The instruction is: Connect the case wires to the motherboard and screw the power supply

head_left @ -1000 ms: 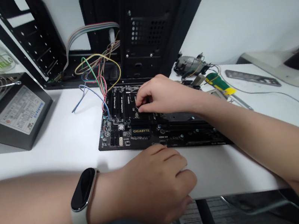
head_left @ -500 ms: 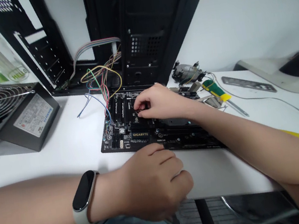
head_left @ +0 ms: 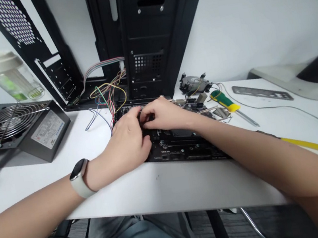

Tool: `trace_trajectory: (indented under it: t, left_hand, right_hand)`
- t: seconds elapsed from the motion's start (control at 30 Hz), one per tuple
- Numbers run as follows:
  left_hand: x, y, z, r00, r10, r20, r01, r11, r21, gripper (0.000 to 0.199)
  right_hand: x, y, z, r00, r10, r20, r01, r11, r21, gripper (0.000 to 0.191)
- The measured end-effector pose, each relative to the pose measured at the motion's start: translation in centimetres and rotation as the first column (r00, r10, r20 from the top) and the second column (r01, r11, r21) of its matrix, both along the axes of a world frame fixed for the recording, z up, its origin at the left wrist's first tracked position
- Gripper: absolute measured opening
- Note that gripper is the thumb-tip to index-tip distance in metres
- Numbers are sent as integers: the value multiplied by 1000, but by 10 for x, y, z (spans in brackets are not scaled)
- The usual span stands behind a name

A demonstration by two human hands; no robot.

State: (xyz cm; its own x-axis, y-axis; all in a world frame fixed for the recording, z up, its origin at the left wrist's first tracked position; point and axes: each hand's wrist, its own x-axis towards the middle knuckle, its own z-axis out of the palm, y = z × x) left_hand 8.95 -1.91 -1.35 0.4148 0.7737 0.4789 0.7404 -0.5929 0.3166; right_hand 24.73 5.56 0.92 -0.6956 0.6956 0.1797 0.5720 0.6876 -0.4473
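A black Gigabyte motherboard lies flat on the white table, its left part hidden under my hands. My left hand and my right hand are close together over the board, with the fingertips of both curled down near its middle. Whatever lies under those fingertips is hidden, so I cannot tell if they hold something small. A bundle of coloured wires runs from the black computer case down to the board's far edge. A pale smartwatch sits on my left wrist.
A power supply with a wire fan grille stands at the left, with a lidded glass jar behind it. At the right lie a CPU cooler, a green-and-yellow screwdriver, and a metal I/O shield.
My left hand has moved from the board's near edge onto the board, next to my right hand. The view has tilted upward, showing more of the case.
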Motion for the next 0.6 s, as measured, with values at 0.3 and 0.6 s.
trace_trajectory:
  t: [0.3, 0.6]
  left_hand:
    - [-2, 2, -7, 999, 26, -19, -28, 993, -118, 68]
    - [-1, -1, -10, 999, -21, -44, 17, 994, -104, 63]
  right_hand:
    - [2, -1, 3, 999, -5, 47, 4, 1000, 30, 5]
    - [5, 1, 8, 998, 31, 59, -27, 997, -77, 18]
